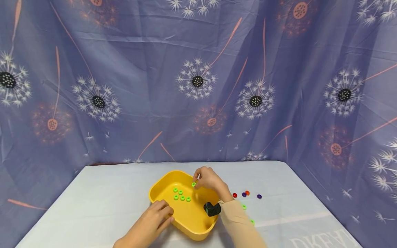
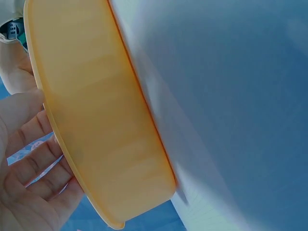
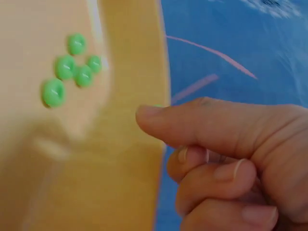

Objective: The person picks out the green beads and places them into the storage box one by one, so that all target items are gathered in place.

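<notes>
A yellow plastic basin (image 1: pixel 189 218) stands on the table, with several green beads (image 1: pixel 182 198) loose on its floor. My left hand (image 1: pixel 156 217) grips the near left rim; in the left wrist view the thumb lies at the rim and the fingers (image 2: pixel 48 180) reach in behind it. Over the far right side of the basin, my right hand (image 1: pixel 209 179) pinches one green bead (image 1: pixel 193 184) between thumb and fingertips. From the right wrist, the thumb (image 3: pixel 192 122) hides nearly all of that bead. Other green beads (image 3: pixel 54 92) lie below and to the left there.
Right of the basin, a red bead (image 1: pixel 234 195), an orange bead (image 1: pixel 247 193) and purple beads (image 1: pixel 259 196) lie on the white tabletop (image 1: pixel 102 199). Two green beads (image 1: pixel 244 207) sit close to the right forearm. A dandelion-patterned curtain (image 1: pixel 149 103) hangs behind and at the sides.
</notes>
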Motion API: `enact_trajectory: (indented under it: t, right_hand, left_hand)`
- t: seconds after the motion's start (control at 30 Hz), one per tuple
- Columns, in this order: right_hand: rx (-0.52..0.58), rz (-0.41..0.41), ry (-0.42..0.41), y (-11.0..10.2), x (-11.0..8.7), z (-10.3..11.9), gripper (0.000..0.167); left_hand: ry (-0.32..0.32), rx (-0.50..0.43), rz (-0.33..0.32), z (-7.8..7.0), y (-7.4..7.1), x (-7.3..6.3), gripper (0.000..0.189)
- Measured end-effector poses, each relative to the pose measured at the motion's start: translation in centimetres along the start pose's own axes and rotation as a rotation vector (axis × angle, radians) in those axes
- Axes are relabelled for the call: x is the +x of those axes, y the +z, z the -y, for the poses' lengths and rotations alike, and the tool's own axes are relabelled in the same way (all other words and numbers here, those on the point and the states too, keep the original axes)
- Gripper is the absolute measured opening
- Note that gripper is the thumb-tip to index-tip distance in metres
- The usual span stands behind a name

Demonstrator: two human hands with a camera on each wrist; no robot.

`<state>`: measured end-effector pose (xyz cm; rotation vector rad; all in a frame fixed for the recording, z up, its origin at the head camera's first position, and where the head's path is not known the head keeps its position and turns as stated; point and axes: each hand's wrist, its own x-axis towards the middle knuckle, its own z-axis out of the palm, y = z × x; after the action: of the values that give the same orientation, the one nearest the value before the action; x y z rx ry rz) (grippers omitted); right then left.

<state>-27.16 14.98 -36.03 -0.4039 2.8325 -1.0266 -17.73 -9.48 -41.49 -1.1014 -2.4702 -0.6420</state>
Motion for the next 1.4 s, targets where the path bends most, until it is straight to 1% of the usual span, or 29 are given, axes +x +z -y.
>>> enact_trajectory:
  t: [0.1, 0.17, 0.27, 0.4, 0.63, 1.0, 1.17, 1.3, 1.4]
  right_hand:
    - [-0.080, 0.026, 0.005, 1.1, 0.5, 0.8, 0.019]
    - [-0.102, 0.040, 0.018, 1.7, 0.9, 1.2, 0.020]
    - [-0.102, 0.051, 0.046, 2.5, 1.2, 1.6, 0.019]
    - [-0.096, 0.050, 0.071, 3.3, 1.5, 1.5, 0.018]
    - [-0.130, 0.060, 0.092, 4.5, 1.4, 0.8, 0.025]
    - [-0.119, 0.075, 0.123, 4.8, 1.2, 0.7, 0.023]
    - [-0.132, 0.085, 0.134, 4.8, 1.3, 0.7, 0.023]
    - [-0.133, 0.083, 0.134, 4.9, 1.3, 0.6, 0.023]
    - [-0.128, 0.075, 0.127, 4.9, 1.3, 0.6, 0.023]
  left_hand:
    - [0.001, 0.010, 0.004, 0.0, -0.1, 0.1, 0.005]
    - [0.003, 0.013, 0.003, 0.1, -0.1, 0.1, 0.005]
    - [0.018, 0.015, -0.010, 0.1, 0.0, 0.0, 0.005]
    - [0.035, 0.013, -0.024, 0.1, 0.0, 0.1, 0.005]
    - [0.010, 0.005, 0.005, 0.0, -0.1, 0.0, 0.006]
    - [0.018, 0.005, 0.001, 0.1, 0.0, 0.0, 0.006]
    - [0.017, -0.005, -0.002, 0.1, 0.0, 0.0, 0.006]
    - [0.023, -0.009, -0.010, 0.1, 0.0, 0.0, 0.006]
    - [0.019, -0.011, -0.004, 0.1, 0.0, 0.1, 0.005]
